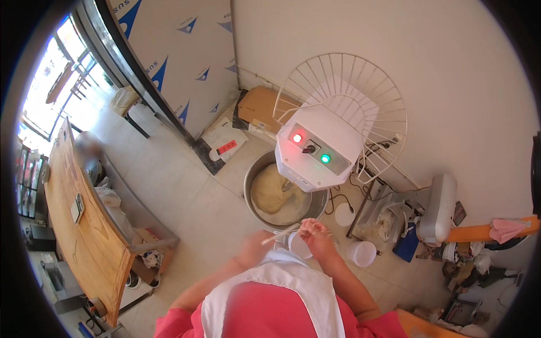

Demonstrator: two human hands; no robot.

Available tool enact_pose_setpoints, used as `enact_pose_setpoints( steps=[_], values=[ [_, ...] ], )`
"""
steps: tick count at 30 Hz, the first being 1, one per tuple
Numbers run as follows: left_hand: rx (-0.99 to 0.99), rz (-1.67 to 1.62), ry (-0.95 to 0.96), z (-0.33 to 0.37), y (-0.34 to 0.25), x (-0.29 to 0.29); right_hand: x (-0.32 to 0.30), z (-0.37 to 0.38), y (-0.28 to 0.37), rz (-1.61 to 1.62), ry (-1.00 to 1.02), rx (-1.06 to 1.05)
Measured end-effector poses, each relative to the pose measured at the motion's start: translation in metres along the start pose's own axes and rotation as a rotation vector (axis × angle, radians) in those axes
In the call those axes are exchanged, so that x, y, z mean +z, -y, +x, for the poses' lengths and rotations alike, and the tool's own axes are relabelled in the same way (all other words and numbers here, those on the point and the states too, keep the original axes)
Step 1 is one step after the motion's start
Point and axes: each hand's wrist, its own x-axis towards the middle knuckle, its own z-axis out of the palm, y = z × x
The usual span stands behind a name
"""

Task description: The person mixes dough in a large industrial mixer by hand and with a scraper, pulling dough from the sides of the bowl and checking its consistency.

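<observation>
Close in front of my white apron (267, 276), both hands are raised near the rim of a steel mixer bowl (248, 194). My right hand (317, 235) has its fingers closed around one end of a thin pale strip (282, 232), possibly dough. The strip's other end reaches toward my left hand (255, 249), which is smeared by motion, so its grip cannot be made out. Pale yellow dough (270, 191) lies in the bowl around a metal hook. Above it stands the white dough mixer (321, 143), its red and green lamps lit and its wire guard (341, 62) raised.
A white tub (361, 253) stands on the floor at right, near a grey stand mixer (439, 208). Cables (341, 198) run beside the dough mixer. Cardboard (265, 107) leans behind the bowl. At left is a wooden counter (84, 242).
</observation>
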Motion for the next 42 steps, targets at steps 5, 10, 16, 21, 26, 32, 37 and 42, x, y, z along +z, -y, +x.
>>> enact_pose_setpoints(
  steps=[5,10,16,21,26,32,37,42],
  values=[
    [-0.494,0.226,-0.195,-0.082,0.133,-0.03,-0.033,0.009,0.005,-0.124,-0.386,-0.042],
    [-0.954,0.531,-0.377,-0.14,0.151,-0.077,-0.103,0.002,0.002,-0.105,-0.566,-0.04],
    [-1.058,0.464,-0.496,-0.226,0.145,-0.095,-0.155,-0.015,-0.023,-0.167,-0.794,0.003],
    [-1.13,0.458,-0.474,-0.24,0.147,-0.084,-0.194,-0.021,-0.046,-0.078,-0.847,-0.067],
    [-1.013,0.492,-0.474,-0.196,0.129,-0.073,-0.202,-0.021,-0.048,-0.317,-0.756,-0.088],
    [-0.896,0.454,-0.472,-0.176,0.13,-0.074,-0.152,-0.005,-0.035,-0.479,-0.819,0.102],
    [-0.92,0.474,-0.428,-0.183,0.135,-0.068,-0.155,0.007,-0.041,-0.422,-0.671,0.025],
    [-0.997,0.525,-0.406,-0.21,0.141,-0.066,-0.114,0.012,-0.032,-0.483,-0.616,0.082]
  ],
)
